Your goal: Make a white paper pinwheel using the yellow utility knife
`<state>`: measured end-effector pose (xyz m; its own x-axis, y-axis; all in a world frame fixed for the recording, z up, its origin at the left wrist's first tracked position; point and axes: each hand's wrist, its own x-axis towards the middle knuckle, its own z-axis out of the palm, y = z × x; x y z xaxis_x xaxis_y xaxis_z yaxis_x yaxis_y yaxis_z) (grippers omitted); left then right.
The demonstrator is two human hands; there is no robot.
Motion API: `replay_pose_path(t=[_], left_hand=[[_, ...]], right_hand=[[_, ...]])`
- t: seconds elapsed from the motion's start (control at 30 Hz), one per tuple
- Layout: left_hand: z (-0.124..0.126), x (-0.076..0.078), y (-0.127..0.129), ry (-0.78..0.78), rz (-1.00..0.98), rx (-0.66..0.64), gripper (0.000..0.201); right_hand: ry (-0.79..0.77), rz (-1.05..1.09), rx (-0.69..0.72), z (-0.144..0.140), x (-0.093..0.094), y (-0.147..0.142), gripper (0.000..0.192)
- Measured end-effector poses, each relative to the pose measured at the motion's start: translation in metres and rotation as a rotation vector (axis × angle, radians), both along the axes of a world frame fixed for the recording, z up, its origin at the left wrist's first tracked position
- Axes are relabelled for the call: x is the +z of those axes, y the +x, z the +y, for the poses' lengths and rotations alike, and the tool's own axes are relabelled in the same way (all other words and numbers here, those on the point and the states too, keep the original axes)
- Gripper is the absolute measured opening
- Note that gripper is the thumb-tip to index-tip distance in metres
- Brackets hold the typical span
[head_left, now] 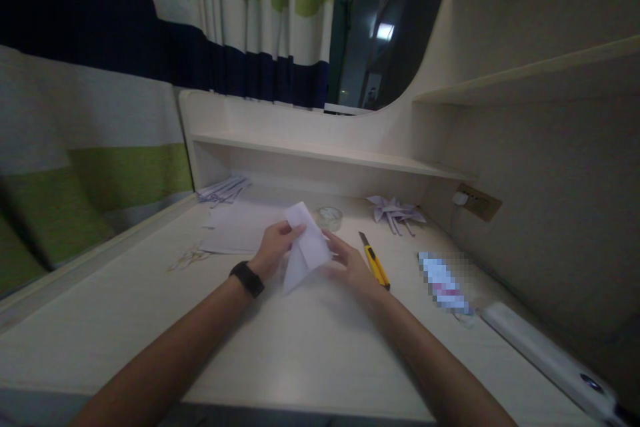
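A folded sheet of white paper (pixel 311 245) is held above the middle of the desk, with a pointed flap hanging toward me. My left hand (pixel 274 245), a dark watch on its wrist, pinches the paper's left side between thumb and fingers. At the right edge, my right hand (pixel 350 265) has its fingers curved and apart, near or touching the paper; its fingertips are partly behind the sheet. Just right of that hand lies a yellow utility knife (pixel 376 265). Behind the paper is a roll of clear tape (pixel 330 217).
Flat white sheets (pixel 235 230) lie at back left, beside folded paper strips (pixel 223 190) and tangled rubber bands (pixel 187 257). Folded paper pinwheel shapes (pixel 395 212) sit at back right. A blurred phone (pixel 445 283) and a long white device (pixel 545 357) lie rightward, below a wall socket (pixel 479 202).
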<state>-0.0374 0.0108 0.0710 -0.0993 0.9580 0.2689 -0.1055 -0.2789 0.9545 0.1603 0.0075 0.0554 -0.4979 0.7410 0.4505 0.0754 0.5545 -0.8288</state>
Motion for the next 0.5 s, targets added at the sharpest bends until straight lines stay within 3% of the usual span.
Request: replay_pose_path(t=[0.1, 0.23, 0.37, 0.5], left_hand=[[-0.007, 0.015, -0.001, 0.178, 0.198, 0.173, 0.025], [-0.020, 0.027, 0.002, 0.460, 0.543, 0.272, 0.016], [-0.026, 0.022, 0.008, 0.690, 0.724, 0.196, 0.013], [-0.025, 0.012, 0.012, 0.686, 0.772, 0.125, 0.016]], right_hand=[[-0.032, 0.097, -0.075, 0.001, 0.006, 0.000, 0.067], [0.029, 0.222, -0.137, -0.006, 0.023, 0.003, 0.055], [0.100, 0.201, -0.154, -0.011, 0.040, 0.011, 0.036], [0.119, 0.141, -0.125, -0.013, 0.046, 0.017, 0.022]])
